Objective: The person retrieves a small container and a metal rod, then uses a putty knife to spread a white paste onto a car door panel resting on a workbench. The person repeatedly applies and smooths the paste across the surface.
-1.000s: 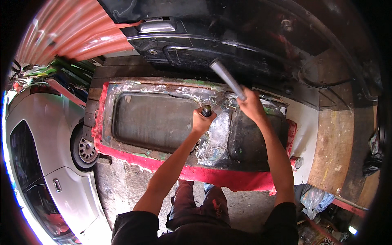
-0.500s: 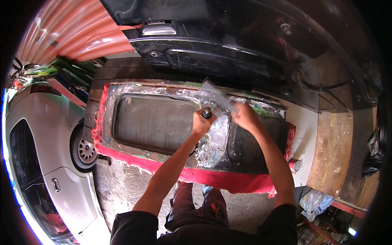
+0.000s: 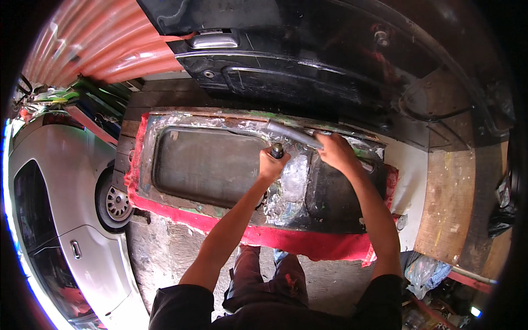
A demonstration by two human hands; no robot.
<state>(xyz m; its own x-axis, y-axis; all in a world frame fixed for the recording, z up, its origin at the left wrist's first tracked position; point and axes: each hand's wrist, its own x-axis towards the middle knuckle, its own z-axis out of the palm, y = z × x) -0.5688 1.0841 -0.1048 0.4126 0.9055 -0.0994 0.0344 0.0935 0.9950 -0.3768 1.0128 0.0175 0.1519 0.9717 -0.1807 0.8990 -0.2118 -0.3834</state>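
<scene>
1 L hand [image 3: 271, 165] gripping 1 dk tool [image 3: 277, 148] — 1 R hand [image 3: 336, 151] gripping 1 grey pipe [image 3: 291, 133], tip twd 10 o'clock.

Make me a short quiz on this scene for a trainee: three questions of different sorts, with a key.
1. Multiple choice: what does the right hand grip?
A) a paint roller
B) a grey metal bar
C) a spray can

2. True or false: the left hand is closed around a dark handle.

3. Fill in the missing colour: the cloth showing along the near edge of the panel is ____.

Key: 1. B; 2. True; 3. red
</scene>
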